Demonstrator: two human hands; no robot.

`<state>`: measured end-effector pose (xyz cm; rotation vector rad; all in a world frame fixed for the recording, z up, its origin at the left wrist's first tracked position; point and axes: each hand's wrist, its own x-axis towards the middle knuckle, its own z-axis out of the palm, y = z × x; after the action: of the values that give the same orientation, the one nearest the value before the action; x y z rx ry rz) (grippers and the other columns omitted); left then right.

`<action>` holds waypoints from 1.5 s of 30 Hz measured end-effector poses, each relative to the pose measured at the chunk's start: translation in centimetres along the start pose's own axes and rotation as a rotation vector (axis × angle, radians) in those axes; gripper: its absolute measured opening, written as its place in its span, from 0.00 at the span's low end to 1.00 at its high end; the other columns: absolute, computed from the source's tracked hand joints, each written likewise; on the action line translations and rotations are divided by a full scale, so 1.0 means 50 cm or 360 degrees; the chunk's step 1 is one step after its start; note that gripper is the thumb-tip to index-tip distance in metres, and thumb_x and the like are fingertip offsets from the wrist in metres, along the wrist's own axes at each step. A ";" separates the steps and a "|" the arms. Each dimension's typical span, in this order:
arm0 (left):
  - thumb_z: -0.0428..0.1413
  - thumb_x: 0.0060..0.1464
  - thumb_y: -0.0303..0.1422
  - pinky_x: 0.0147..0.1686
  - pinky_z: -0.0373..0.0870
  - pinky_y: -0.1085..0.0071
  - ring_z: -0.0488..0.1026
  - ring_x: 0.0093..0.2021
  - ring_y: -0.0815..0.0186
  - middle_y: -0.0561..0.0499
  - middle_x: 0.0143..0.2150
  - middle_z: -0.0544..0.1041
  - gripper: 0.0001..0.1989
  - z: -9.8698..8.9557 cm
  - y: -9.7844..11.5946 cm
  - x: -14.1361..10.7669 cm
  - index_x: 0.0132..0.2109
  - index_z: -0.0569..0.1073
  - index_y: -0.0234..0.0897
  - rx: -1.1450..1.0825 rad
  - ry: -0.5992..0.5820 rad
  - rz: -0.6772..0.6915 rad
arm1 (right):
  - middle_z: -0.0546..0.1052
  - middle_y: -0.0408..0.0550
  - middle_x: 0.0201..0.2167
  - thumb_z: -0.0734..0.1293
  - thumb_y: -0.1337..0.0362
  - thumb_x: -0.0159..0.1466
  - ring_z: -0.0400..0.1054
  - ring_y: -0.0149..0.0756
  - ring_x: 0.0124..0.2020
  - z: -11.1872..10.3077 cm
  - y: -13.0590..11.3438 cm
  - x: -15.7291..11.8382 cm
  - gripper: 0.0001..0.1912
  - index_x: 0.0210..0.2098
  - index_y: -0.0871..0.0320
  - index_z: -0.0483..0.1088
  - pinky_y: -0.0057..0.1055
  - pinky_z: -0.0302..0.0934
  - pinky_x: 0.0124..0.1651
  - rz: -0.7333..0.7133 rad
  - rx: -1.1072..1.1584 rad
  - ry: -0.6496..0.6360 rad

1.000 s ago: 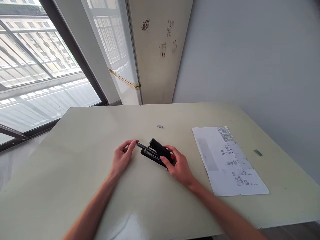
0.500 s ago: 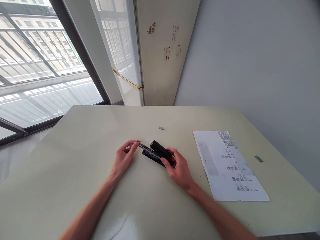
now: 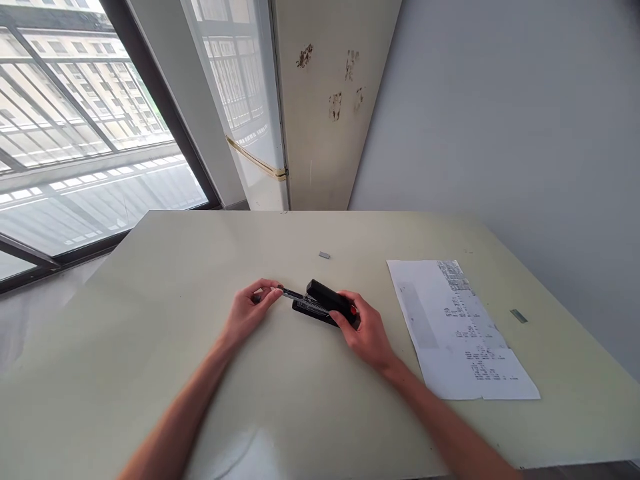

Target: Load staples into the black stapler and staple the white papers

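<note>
A black stapler (image 3: pixel 327 299) with a bit of red at its rear end lies tilted just above or on the table, its top and base spread apart. My right hand (image 3: pixel 367 331) is wrapped round its rear end, thumb on the near side. From the stapler's front a thin metal tray (image 3: pixel 292 293) sticks out to the left. My left hand (image 3: pixel 254 311) pinches the outer tip of that tray between thumb and fingers. Something small and dark shows within the curl of the left fingers, too hidden to name.
A small grey strip of staples (image 3: pixel 325 255) lies beyond the stapler. To the right is a printed sheet of paper (image 3: pixel 425 333), with another small grey strip (image 3: pixel 519 316) past it. The pale table (image 3: pixel 150 320) reaches toward a refrigerator (image 3: pixel 325 153) and a wall.
The stapler and my right hand have shifted slightly right, while my left hand has moved a little right with the tray tip still pinched. The view has shifted slightly.
</note>
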<state>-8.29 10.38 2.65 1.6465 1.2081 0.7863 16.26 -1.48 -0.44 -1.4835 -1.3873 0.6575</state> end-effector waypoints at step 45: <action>0.63 0.61 0.47 0.32 0.59 0.70 0.60 0.27 0.69 0.57 0.26 0.60 0.14 0.016 -0.041 -0.004 0.44 0.87 0.44 0.0448 -0.0173 0.0425 | 0.78 0.48 0.48 0.63 0.59 0.74 0.74 0.43 0.46 -0.043 0.032 0.015 0.13 0.57 0.47 0.68 0.40 0.71 0.45 -0.0219 -0.0329 -0.0229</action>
<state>-8.38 10.16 0.43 2.0855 1.0720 0.7004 18.98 -1.19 -0.87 -1.5071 -1.6944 0.5555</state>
